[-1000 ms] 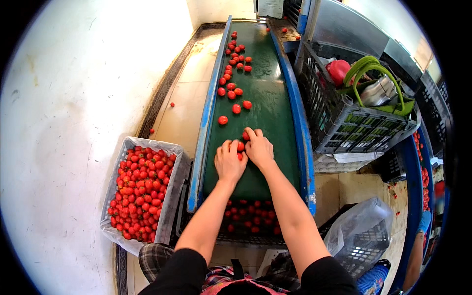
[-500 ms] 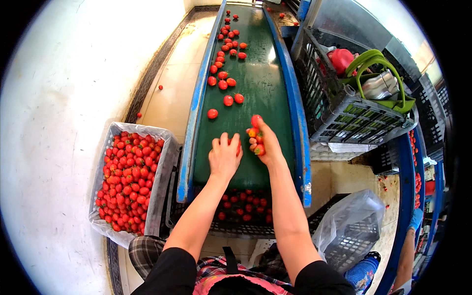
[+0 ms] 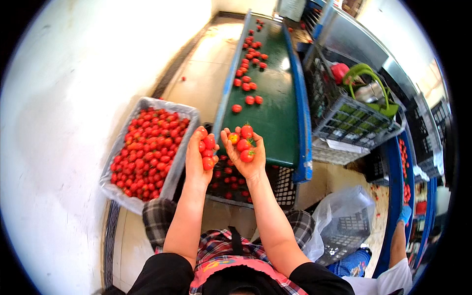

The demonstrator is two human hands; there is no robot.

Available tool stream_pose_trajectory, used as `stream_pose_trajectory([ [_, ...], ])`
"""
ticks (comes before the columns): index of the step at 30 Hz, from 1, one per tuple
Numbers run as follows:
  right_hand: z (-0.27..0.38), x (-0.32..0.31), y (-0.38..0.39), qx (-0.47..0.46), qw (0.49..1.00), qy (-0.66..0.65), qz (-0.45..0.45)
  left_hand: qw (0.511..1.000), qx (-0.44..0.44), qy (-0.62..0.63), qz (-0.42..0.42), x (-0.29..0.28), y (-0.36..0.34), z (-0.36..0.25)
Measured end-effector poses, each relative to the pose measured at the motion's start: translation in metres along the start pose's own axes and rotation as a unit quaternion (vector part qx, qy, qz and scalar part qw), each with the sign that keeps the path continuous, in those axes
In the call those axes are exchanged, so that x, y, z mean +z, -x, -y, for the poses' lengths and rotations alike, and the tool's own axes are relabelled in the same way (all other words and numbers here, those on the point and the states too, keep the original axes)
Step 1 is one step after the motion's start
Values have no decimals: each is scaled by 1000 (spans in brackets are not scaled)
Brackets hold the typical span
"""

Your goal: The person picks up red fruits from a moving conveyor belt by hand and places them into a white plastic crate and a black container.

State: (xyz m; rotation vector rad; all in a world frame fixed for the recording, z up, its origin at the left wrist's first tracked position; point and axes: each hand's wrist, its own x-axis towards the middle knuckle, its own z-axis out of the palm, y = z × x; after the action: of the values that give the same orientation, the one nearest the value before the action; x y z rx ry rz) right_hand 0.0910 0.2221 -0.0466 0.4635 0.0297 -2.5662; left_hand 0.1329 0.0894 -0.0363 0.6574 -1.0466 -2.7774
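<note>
Several cherry tomatoes (image 3: 208, 152) rest in my left hand (image 3: 201, 157), cupped near the lower left of the green belt (image 3: 268, 130). My right hand (image 3: 246, 152) is cupped beside it, palm up, around several more tomatoes (image 3: 246, 144), one of them yellowish with some green stems. More tomatoes (image 3: 250, 86) lie strung along the belt's left half. Left of my hands stands a plastic-lined crate (image 3: 187, 128) heaped with tomatoes (image 3: 147, 147). A dark crate (image 3: 285, 189) below the belt's near end holds other tomatoes.
A black crate (image 3: 334, 125) with a green bag (image 3: 381, 103) stands right of the belt. A bagged crate (image 3: 344, 226) is at the lower right, a patterned pale wall (image 3: 73, 123) at left. A co-worker's blue-gloved hand (image 3: 404, 215) is beside another blue conveyor (image 3: 393, 187).
Both hands have lifted from the belt and turned palm up, each now cupping tomatoes, and moved leftward relative to the belt toward the crate. The view has shifted and tilted.
</note>
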Motion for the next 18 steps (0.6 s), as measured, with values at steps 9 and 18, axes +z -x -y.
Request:
stream_pose_trajectory([
  [9, -142, 38, -68, -28, 870, 492, -15, 861, 322, -295, -260, -115, -22, -100],
  [18, 18, -75, -15, -388, 486, 768, -154, 805, 374, -459, -43, -46, 4, -50],
])
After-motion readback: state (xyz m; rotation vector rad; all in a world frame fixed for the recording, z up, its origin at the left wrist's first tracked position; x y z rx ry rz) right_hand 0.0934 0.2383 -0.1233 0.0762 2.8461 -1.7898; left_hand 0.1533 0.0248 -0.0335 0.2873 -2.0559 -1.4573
